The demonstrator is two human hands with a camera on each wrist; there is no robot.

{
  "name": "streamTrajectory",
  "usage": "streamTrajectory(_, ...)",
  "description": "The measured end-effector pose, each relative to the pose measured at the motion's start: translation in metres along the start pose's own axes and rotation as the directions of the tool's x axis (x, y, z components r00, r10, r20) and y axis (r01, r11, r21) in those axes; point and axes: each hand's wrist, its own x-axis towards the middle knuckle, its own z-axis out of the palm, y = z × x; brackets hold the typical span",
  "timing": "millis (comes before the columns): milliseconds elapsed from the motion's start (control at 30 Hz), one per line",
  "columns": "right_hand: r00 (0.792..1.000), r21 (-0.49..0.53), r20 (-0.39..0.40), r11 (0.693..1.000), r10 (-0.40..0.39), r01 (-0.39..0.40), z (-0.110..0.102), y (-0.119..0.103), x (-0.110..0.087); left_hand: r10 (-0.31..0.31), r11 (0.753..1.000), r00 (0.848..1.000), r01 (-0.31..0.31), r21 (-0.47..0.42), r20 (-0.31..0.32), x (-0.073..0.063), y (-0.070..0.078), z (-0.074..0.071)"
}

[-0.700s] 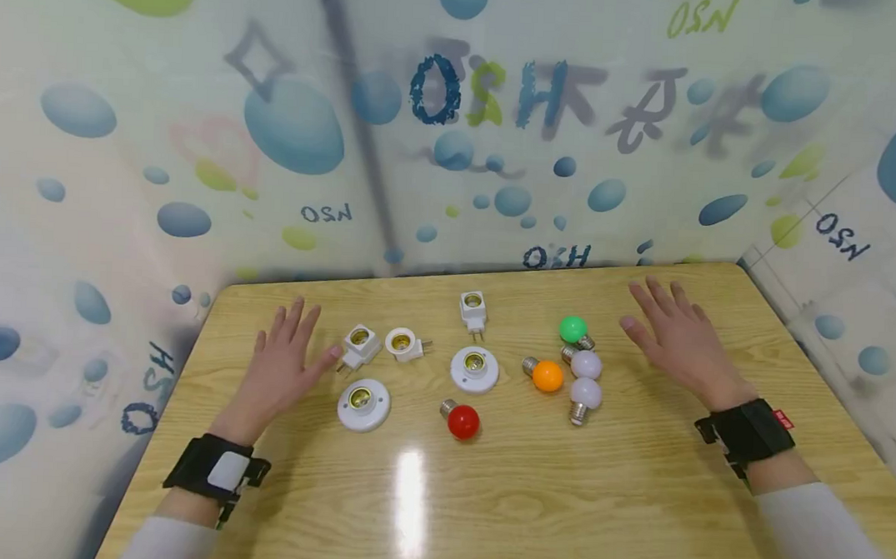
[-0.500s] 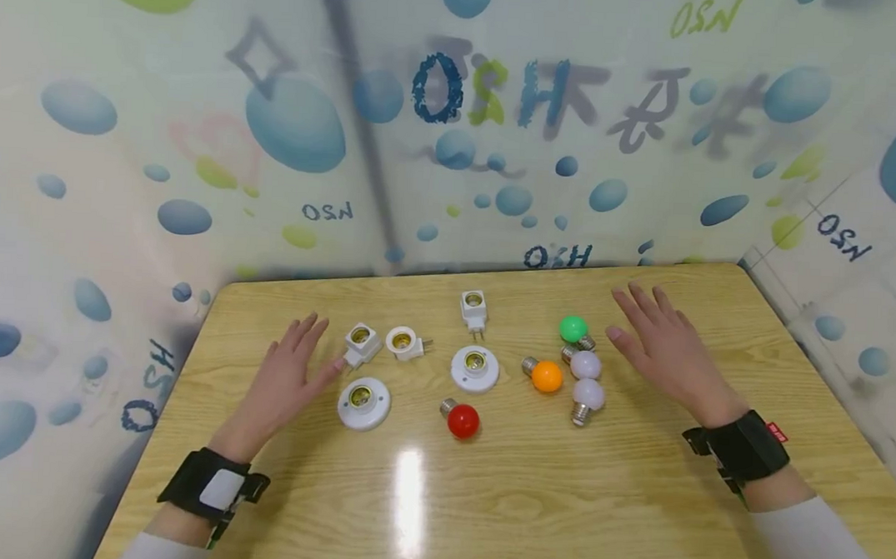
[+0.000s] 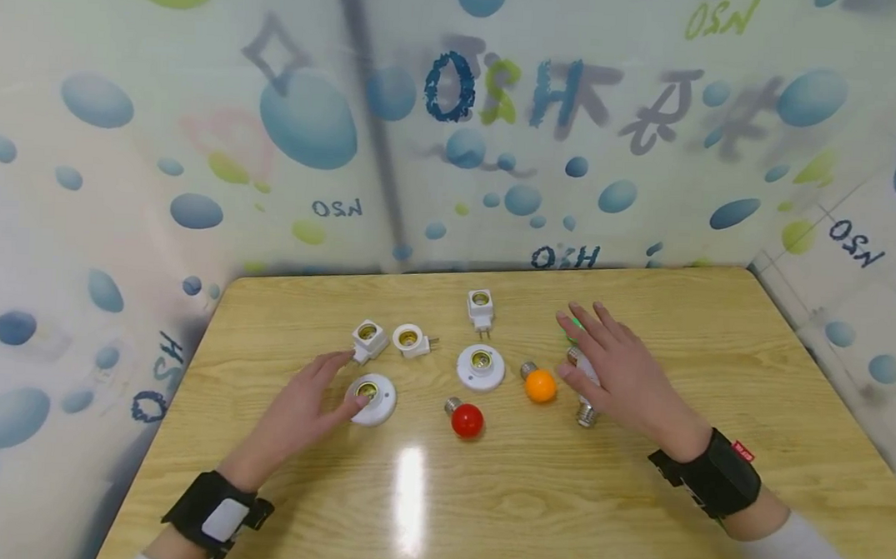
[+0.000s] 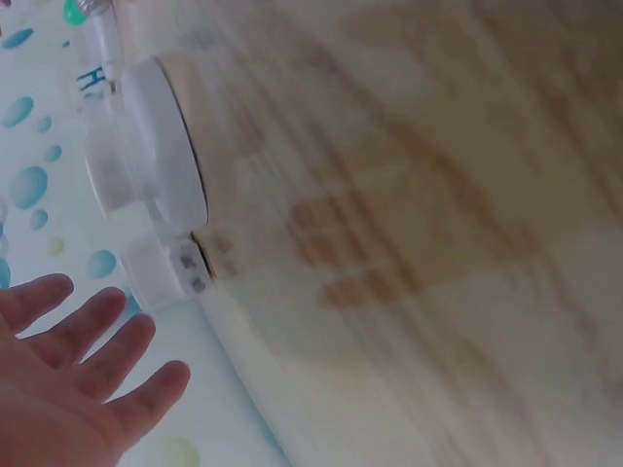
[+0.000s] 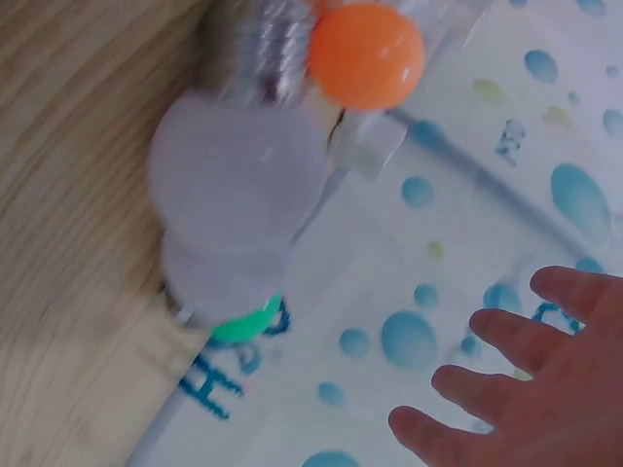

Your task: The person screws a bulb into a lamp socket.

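Observation:
My left hand (image 3: 292,419) reaches over the near left round white lamp socket (image 3: 384,402), its thumb overlapping the rim. Its fingertips come near a square white plug-in socket (image 3: 370,339); contact cannot be told. In the left wrist view those fingers are spread beside the white sockets, holding nothing. My right hand (image 3: 627,383) hovers over the white bulbs (image 5: 238,170), partly hiding them and the green bulb (image 5: 248,323). Its fingers are extended and grip nothing. An orange bulb (image 3: 540,385) lies just left of that hand. A red bulb (image 3: 468,420) lies nearer the front.
Between the hands are a second round socket (image 3: 480,368), a round plug-in socket (image 3: 411,341) and another square plug-in socket (image 3: 480,308). All lie on a wooden table (image 3: 528,508). A patterned curtain (image 3: 510,224) stands along its back edge.
My right hand has moved left, from beside the bulbs to over them. My left hand has shifted right and nearer, its thumb coming over the round socket. The view has shifted slightly.

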Motion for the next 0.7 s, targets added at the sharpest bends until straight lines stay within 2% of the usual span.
streamTrajectory(167,0.997,0.017,0.005,0.997,-0.076,0.076,0.011,-0.027,0.006,-0.009,1.000,0.999,0.008,0.022,0.053,-0.003,0.005,0.005)
streamTrajectory(400,0.983,0.044,0.021,0.982,-0.183,0.182,0.030,-0.060,0.017,-0.011,0.999,0.997,0.008,0.039,0.071,-0.004,0.006,0.007)
streamTrajectory(700,0.971,0.009,0.170,0.986,-0.166,0.167,0.057,-0.090,0.033,-0.013,0.999,0.998,0.011,0.036,0.058,-0.007,0.002,0.008)
